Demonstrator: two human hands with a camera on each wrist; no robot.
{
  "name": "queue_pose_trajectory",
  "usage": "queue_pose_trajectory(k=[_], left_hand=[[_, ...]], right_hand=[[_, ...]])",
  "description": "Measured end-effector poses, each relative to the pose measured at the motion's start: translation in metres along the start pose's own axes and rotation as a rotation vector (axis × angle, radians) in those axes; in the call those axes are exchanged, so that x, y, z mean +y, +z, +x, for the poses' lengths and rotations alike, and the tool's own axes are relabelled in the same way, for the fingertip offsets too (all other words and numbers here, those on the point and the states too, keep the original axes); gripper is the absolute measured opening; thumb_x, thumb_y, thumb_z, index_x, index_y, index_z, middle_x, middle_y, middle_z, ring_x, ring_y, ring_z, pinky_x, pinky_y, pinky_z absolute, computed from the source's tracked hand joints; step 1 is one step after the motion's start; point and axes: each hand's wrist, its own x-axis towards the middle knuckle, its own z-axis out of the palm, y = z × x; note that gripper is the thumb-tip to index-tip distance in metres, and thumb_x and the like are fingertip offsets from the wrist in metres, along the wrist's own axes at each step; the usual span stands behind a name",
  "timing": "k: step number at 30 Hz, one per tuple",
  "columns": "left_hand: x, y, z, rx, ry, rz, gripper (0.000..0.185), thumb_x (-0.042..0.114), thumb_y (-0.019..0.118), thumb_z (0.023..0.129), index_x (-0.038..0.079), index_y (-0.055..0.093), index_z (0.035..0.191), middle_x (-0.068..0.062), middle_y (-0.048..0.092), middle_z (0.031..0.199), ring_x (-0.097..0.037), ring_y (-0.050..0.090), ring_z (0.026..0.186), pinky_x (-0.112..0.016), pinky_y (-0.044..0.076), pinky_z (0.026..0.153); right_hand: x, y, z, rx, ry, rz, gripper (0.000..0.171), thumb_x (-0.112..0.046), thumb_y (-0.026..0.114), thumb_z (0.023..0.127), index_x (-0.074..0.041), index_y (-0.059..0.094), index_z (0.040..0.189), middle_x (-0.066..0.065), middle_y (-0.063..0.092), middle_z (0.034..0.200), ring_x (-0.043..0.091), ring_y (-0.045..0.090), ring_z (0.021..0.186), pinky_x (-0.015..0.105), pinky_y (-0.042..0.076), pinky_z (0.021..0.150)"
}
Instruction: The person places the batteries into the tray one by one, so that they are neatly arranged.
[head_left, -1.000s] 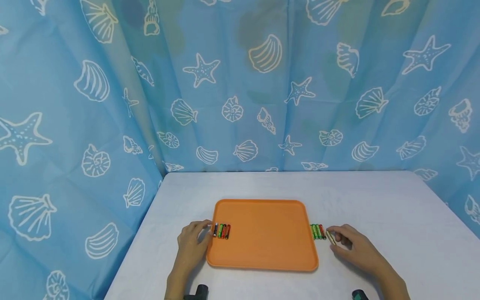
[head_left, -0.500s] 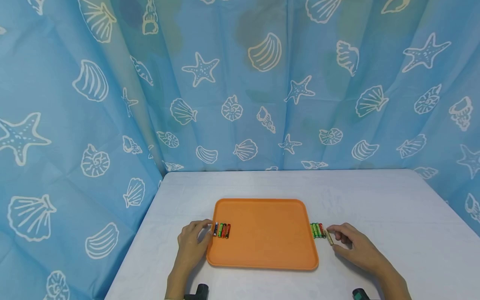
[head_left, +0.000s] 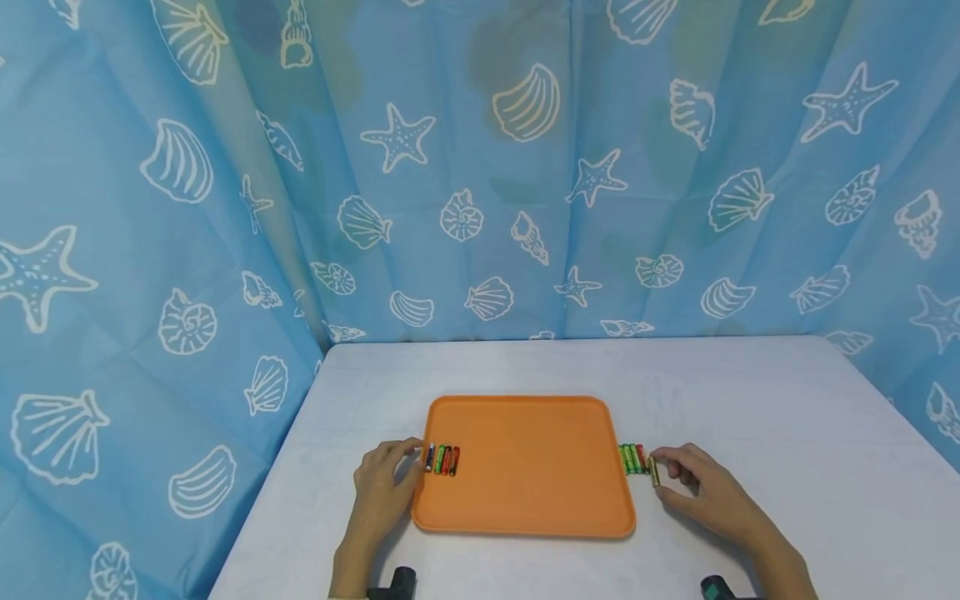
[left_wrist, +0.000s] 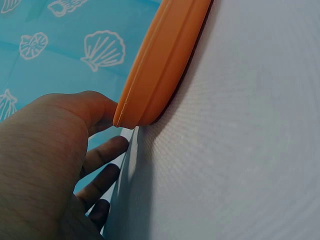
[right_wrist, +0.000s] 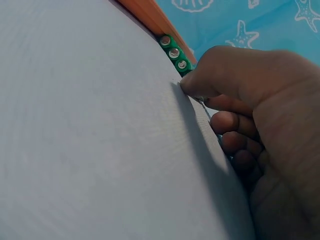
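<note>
Right hand (head_left: pixel 701 492) pinching a gold battery (head_left: pixel 654 471) on the white surface (head_left: pixel 750 417), beside a battery row (head_left: pixel 632 458) right of the orange tray (head_left: pixel 525 492), left hand (head_left: pixel 382 487) loosely curled, thumb against tray's left rim

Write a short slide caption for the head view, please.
Right hand pinches a gold battery beside the orange tray.

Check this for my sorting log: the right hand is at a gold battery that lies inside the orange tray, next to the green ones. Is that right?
Not quite. The gold battery at the right hand lies on the white table, just outside the orange tray's right edge, not in it. It is next to the green ones, as you say. The head view shows this.
</note>
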Motion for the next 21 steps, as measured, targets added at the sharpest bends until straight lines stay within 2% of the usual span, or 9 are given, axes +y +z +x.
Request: queue_pose_trajectory(k=[7,14,17,21], left_hand=[[-0.004,0.000,-0.001,-0.006,-0.021,-0.006,0.031,0.022,0.066,0.097,0.020,0.067,0.127,-0.006,0.061,0.125,-0.034,0.042,0.130,-0.056,0.017,0.112],[-0.008,0.003,0.000,-0.007,-0.011,-0.010,0.030,0.023,0.066,0.096,0.022,0.067,0.126,-0.005,0.061,0.125,-0.033,0.043,0.129,-0.057,0.018,0.111],[-0.007,0.002,0.001,-0.007,-0.008,-0.007,0.029,0.023,0.066,0.096,0.021,0.067,0.125,-0.004,0.061,0.124,-0.033,0.043,0.128,-0.056,0.019,0.110],[-0.005,0.002,0.002,-0.004,0.002,-0.002,0.029,0.022,0.066,0.096,0.021,0.068,0.125,-0.004,0.061,0.124,-0.033,0.044,0.128,-0.057,0.020,0.109]], right_hand=[[-0.001,0.003,0.000,0.031,-0.004,0.006,0.041,-0.026,0.082,0.084,-0.012,0.067,0.119,-0.005,0.049,0.089,0.007,0.046,0.079,0.025,0.044,0.069],[-0.004,0.002,-0.002,0.088,0.080,-0.006,0.042,-0.030,0.083,0.083,-0.012,0.068,0.118,-0.006,0.055,0.088,0.008,0.051,0.078,0.024,0.047,0.069],[-0.006,0.001,-0.001,0.127,0.070,-0.006,0.040,-0.029,0.082,0.084,-0.011,0.068,0.117,-0.004,0.055,0.086,0.009,0.051,0.076,0.023,0.046,0.066],[-0.016,0.003,0.003,0.181,0.016,0.013,0.038,-0.027,0.083,0.084,-0.012,0.068,0.116,-0.005,0.055,0.084,0.009,0.050,0.074,0.022,0.046,0.064]])
